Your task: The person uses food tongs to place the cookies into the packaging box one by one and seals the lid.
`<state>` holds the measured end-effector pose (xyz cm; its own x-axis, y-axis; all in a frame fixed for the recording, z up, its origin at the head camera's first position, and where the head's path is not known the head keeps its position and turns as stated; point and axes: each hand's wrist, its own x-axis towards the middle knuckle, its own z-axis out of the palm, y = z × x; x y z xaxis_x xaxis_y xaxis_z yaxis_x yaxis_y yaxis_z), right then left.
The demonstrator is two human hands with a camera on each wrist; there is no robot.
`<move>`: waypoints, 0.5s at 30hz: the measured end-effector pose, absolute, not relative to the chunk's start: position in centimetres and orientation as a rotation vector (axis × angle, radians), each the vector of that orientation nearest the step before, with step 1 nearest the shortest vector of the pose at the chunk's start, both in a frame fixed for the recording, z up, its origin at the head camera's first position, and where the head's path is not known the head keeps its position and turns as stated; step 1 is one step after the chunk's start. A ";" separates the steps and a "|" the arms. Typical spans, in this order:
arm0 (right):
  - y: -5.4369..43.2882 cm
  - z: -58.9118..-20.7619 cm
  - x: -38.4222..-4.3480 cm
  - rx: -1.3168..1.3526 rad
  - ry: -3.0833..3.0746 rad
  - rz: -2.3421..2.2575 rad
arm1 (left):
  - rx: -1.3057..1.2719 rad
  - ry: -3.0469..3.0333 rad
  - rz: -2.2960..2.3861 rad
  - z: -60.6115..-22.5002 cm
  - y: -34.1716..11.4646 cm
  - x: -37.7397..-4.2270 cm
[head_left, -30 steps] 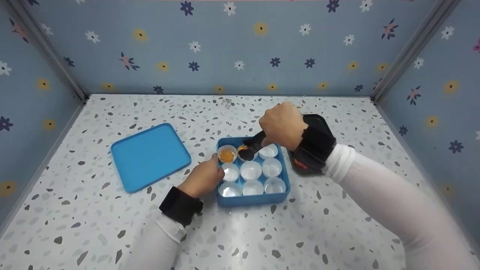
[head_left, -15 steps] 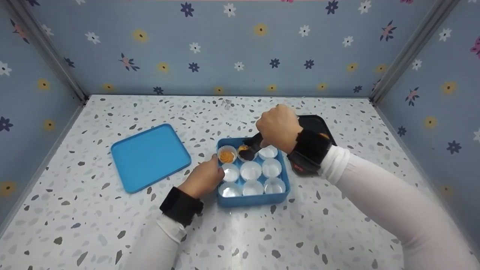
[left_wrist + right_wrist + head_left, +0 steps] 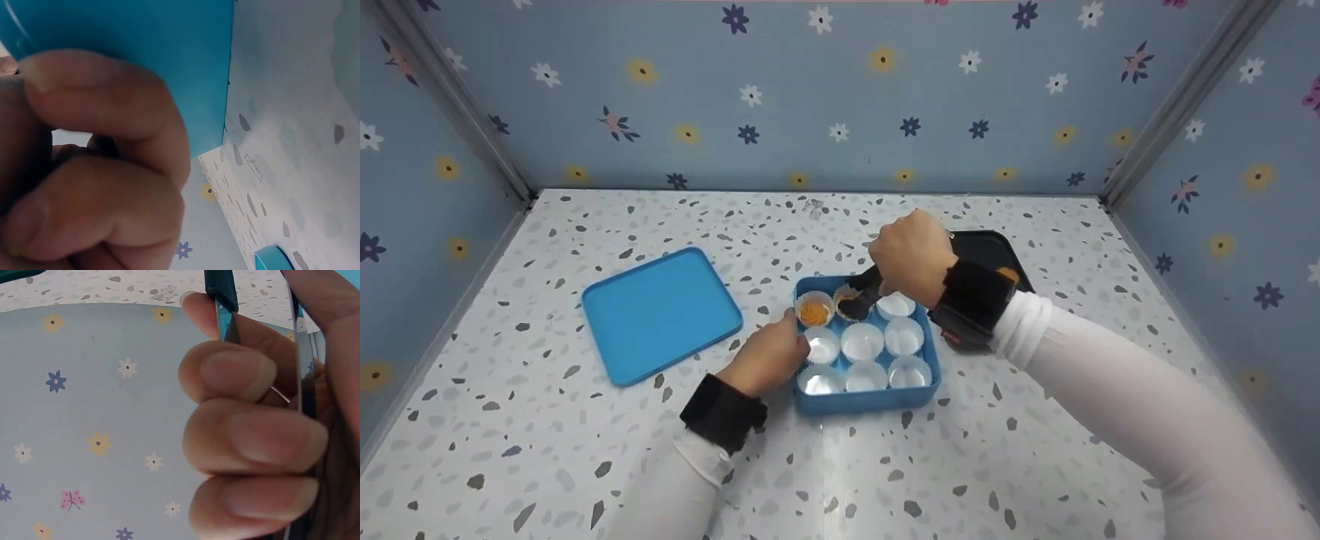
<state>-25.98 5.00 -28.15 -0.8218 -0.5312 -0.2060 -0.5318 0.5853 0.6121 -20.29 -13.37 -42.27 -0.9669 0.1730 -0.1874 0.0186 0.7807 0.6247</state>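
A blue box (image 3: 866, 403) holds rows of white paper cups (image 3: 862, 342). My left hand (image 3: 765, 352) grips the box's left wall; in the left wrist view its curled fingers (image 3: 107, 101) lie against the blue side. My right hand (image 3: 913, 251) is closed around black-tipped tongs (image 3: 864, 294), whose metal arms show in the right wrist view. The tongs reach down into the middle cup of the back row, where an orange piece shows partly behind the tips. Another orange swirled piece (image 3: 812, 313) sits in the back-left cup.
A black tray (image 3: 982, 244) lies right of the box, partly hidden by my right wrist, with an orange piece (image 3: 1007, 275) on it. At left lies a flat blue lid (image 3: 664, 315). Flowered walls (image 3: 840, 97) border the speckled table (image 3: 825, 480) at the back and sides.
My right hand has shifted a little left and down, uncovering more of the black tray and its orange piece. The tong tips stay in the same cup. My left hand has kept its place.
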 end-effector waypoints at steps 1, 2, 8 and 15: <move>5.0 -28.1 -26.0 -0.938 2.797 1.080 | 0.151 2.741 0.955 -42.2 -13.3 -20.3; 5.0 -28.1 -26.0 -0.937 2.797 1.077 | 0.152 2.742 0.952 -42.2 -13.3 -20.3; 5.4 -27.7 -25.8 -0.936 2.832 1.029 | 0.174 2.753 0.937 -42.3 -13.3 -20.3; 7.1 -25.6 -25.4 -0.914 2.939 0.917 | 0.154 2.732 0.950 -42.3 -13.4 -20.3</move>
